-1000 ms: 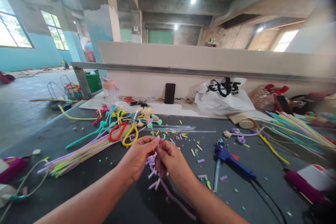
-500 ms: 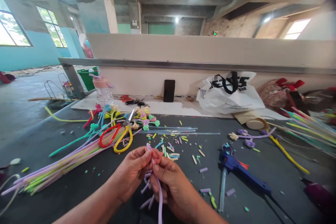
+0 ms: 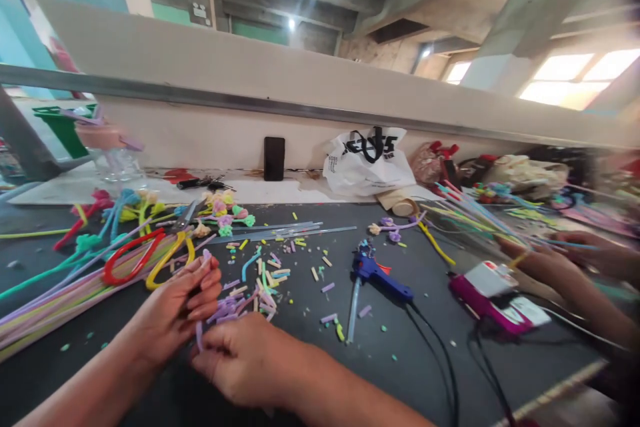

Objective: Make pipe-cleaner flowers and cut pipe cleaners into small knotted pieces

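Observation:
A light purple pipe cleaner [image 3: 199,336] runs between my two hands in front of me. My left hand [image 3: 183,300] pinches it, and its tip pokes out above the thumb. Lower and to the right, my right hand [image 3: 250,353] is closed round the part further down; my fingers hide much of it. Just behind my hands lie short cut purple pieces [image 3: 230,307]. Scissors [image 3: 173,257] with one red and one yellow handle rest on a bundle of long pipe cleaners [image 3: 55,307], close to my left hand.
A blue glue gun [image 3: 383,275] with a cable lies right of centre. A power strip [image 3: 493,300] with a white plug sits further right. A co-worker's hand [image 3: 543,267] is at long coloured stems. A phone [image 3: 275,159], a white bag [image 3: 370,163] and a jar [image 3: 113,153] stand behind.
The view has swung to the right, bringing the power strip and a co-worker's hands into sight. My right hand has slid down the pipe cleaner, away from my left hand.

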The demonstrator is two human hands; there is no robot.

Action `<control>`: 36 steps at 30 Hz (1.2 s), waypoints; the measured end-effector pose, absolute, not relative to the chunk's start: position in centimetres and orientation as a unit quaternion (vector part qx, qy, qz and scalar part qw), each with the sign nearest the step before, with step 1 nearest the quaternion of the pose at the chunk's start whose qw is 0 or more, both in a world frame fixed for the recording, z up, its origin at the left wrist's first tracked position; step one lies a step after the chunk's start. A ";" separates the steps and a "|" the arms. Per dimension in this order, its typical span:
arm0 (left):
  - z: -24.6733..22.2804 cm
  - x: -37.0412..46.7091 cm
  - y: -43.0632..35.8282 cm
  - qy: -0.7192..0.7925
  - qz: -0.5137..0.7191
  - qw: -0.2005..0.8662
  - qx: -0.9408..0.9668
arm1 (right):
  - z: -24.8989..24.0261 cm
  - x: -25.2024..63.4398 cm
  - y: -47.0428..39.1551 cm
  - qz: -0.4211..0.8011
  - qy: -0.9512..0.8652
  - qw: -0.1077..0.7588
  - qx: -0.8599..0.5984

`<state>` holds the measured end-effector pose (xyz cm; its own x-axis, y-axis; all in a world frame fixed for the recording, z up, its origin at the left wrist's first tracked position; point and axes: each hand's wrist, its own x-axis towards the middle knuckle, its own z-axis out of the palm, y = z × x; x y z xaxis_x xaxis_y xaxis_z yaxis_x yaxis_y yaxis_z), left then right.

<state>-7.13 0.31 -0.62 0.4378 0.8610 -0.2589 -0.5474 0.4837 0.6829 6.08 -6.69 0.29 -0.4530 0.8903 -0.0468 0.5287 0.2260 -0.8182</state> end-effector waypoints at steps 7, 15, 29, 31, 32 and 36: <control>-0.9 -7.3 -0.6 0.311 0.322 0.836 0.317 | 5.9 12.8 -11.4 0.120 -0.774 0.219 -0.582; -1.5 -6.5 -1.2 0.278 0.283 0.854 0.336 | 2.7 25.2 -9.8 -0.006 -0.535 0.029 -0.844; -1.5 -6.4 -0.6 0.256 0.333 0.833 0.361 | 5.9 20.5 -5.1 0.086 -0.539 0.402 -0.735; -1.4 -6.3 -0.5 0.265 0.351 0.821 0.364 | 5.3 17.3 -4.7 0.290 -0.539 0.538 -0.579; -1.3 -6.3 -0.5 0.269 0.361 0.815 0.364 | 4.7 15.6 -4.5 0.370 -0.523 0.571 -0.513; -1.1 -6.1 -0.5 0.274 0.398 0.795 0.368 | 1.1 10.8 -4.3 0.521 -0.428 0.604 -0.424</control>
